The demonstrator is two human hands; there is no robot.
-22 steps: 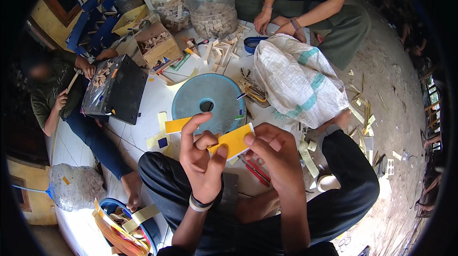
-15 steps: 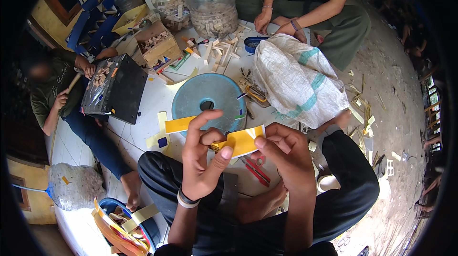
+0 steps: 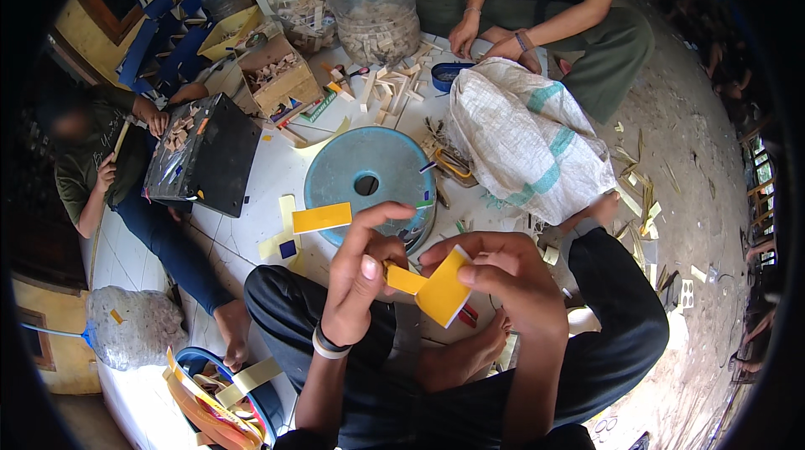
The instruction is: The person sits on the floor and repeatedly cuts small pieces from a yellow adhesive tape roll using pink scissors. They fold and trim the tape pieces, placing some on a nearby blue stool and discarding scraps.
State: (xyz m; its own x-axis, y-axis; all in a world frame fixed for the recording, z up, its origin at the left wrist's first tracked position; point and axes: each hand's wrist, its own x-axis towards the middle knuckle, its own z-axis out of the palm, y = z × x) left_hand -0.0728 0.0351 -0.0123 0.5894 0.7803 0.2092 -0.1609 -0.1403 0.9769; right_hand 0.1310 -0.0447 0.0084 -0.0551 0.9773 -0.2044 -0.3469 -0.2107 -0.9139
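My left hand (image 3: 356, 282) pinches a narrow yellow piece (image 3: 406, 280) between thumb and fingers, its index finger raised and bent. In my right hand (image 3: 520, 282), thumb and fingers grip a yellow rectangle with white edges (image 3: 443, 291), thin like a card or sticker. The two yellow pieces meet between my hands; whether they are joined I cannot tell. Just beyond, a similar yellow strip (image 3: 322, 218) lies at the edge of a round blue-grey disc (image 3: 335, 169) with a centre hole. A red tool (image 3: 470, 314) is mostly hidden behind the rectangle.
Wood pieces (image 3: 387, 93) are scattered past the disc, beside a wooden box (image 3: 281, 85) and a filled plastic bag (image 3: 373, 14). A white sack (image 3: 524, 140) lies at the right. One person sits far right; another, at left, holds a stick beside a black box (image 3: 205, 152). A blue bucket (image 3: 270, 404) stands lower left.
The yellow rectangle has tilted and moved down and right with my right hand. My left thumb has come off its face, and the narrow yellow piece shows more.
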